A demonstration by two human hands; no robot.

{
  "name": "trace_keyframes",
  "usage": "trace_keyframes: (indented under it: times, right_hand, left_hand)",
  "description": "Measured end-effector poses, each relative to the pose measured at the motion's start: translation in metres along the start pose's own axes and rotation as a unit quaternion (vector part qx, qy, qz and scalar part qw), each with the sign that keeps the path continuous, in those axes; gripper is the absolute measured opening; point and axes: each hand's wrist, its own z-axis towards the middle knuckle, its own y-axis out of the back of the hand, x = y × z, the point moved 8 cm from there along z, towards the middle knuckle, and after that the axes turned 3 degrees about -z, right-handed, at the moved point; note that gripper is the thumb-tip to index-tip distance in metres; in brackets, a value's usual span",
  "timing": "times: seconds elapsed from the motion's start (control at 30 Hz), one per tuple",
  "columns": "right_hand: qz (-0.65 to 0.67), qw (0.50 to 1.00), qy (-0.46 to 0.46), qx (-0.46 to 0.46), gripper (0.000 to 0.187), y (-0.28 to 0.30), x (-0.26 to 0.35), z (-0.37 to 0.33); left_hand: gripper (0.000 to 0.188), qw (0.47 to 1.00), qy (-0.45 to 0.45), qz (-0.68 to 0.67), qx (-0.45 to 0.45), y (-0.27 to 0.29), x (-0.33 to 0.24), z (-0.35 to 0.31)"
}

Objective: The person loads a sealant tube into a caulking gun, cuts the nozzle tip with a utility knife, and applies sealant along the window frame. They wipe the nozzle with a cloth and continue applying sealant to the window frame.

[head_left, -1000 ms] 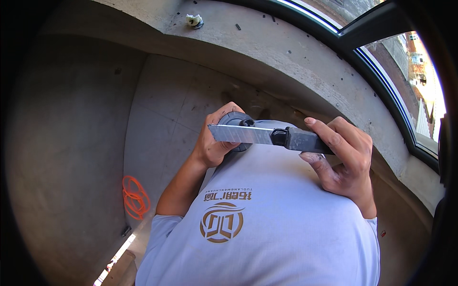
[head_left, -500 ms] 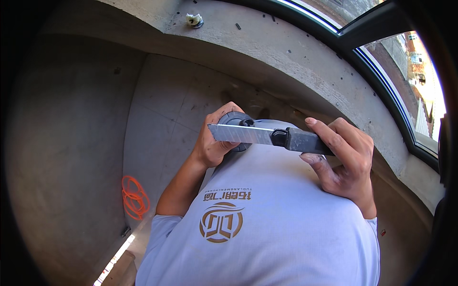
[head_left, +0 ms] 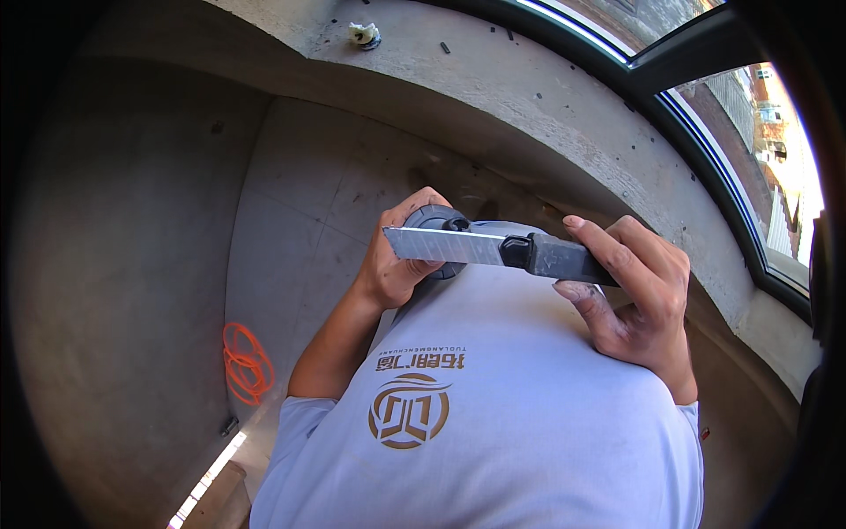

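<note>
A snap-off utility knife (head_left: pixel 568 258) with a dark handle lies across the front of my body, its long blade (head_left: pixel 456 246) slid out and pointing left. My right hand (head_left: pixel 648 286) pinches the handle's end between thumb and fingers. At the left, my left hand (head_left: pixel 392 260) is wrapped round a grey, round-ended thing (head_left: pixel 429 218) with a black piece at its middle. The blade crosses in front of that round end; whether they touch I cannot tell. Most of the round thing's body is hidden.
Beyond my hands runs a concrete ledge (head_left: pixel 529 110) with a crumpled white piece (head_left: pixel 364 36) and small black bits on it. A dark window frame (head_left: pixel 656 75) borders it at the right. A coiled orange hose or cord (head_left: pixel 248 366) lies at the left.
The surroundings have shifted very slightly in the picture. Both hands, the knife and the round-ended thing keep the same pose.
</note>
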Motion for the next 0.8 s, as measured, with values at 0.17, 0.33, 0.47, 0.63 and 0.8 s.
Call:
trace_keyframes:
  times: [0.17,0.33,0.47,0.63,0.8]
  right_hand:
    - [0.003,1.000,-0.003,-0.002,0.044,0.0000,0.0006,-0.0003]
    - [0.001,1.000,0.007,-0.015,0.047,0.0007,0.0018,0.0010]
    - [-0.012,1.000,0.007,-0.007,0.043,0.0008,0.0021,0.0014]
    - [-0.024,1.000,0.008,-0.007,0.043,0.0021,0.0032,0.0018]
    - [-0.025,0.999,0.030,-0.031,0.048,0.0020,0.0043,0.0032]
  left_hand:
    - [0.069,1.000,0.001,0.002,-0.001,0.0009,0.0017,-0.0011]
    - [0.069,1.000,-0.005,0.011,-0.001,0.0022,0.0016,-0.0012]
    - [0.070,1.000,-0.006,0.011,-0.003,0.0024,0.0016,-0.0011]
    - [0.071,1.000,-0.003,0.003,-0.004,0.0020,0.0014,-0.0010]
    - [0.070,1.000,-0.005,0.004,-0.007,0.0023,0.0010,-0.0002]
